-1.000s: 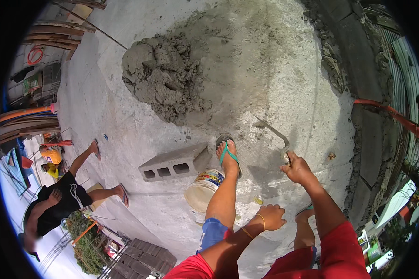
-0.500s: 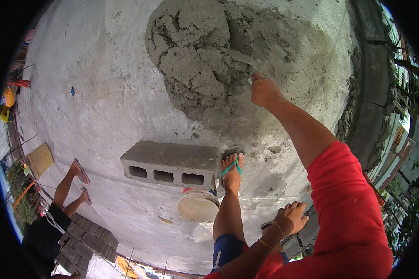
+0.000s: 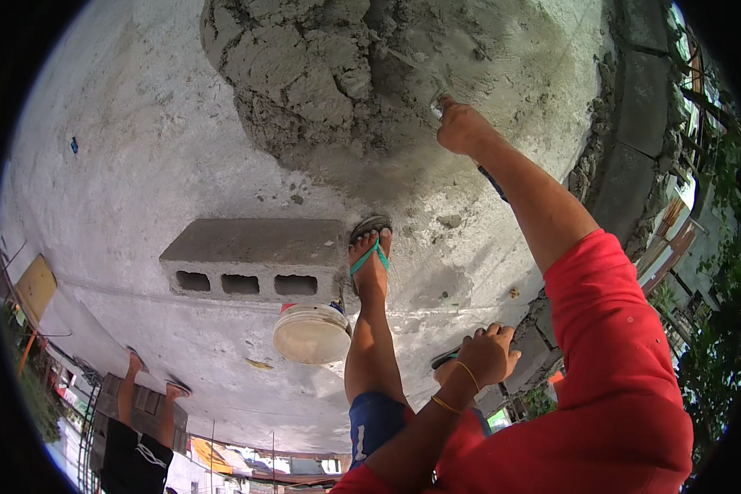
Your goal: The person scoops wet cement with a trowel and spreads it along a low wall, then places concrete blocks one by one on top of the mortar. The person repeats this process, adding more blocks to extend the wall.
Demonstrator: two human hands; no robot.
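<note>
Head view: trowel [image 3: 435, 104] in right hand [image 3: 464, 129] at mortar [image 3: 292, 70], earlier away.

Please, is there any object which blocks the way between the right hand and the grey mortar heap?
Nothing visible blocks it: the right hand holds a trowel beside the mortar heap. The hollow block and bucket are outside that path.

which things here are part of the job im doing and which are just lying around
Likely part of the job:
- trowel, in your right hand
- mortar pile, at the trowel's blade
- perhaps the block and bucket, untouched by either hand

Apparently just lying about:
- blue scrap
- yellow scrap
</note>
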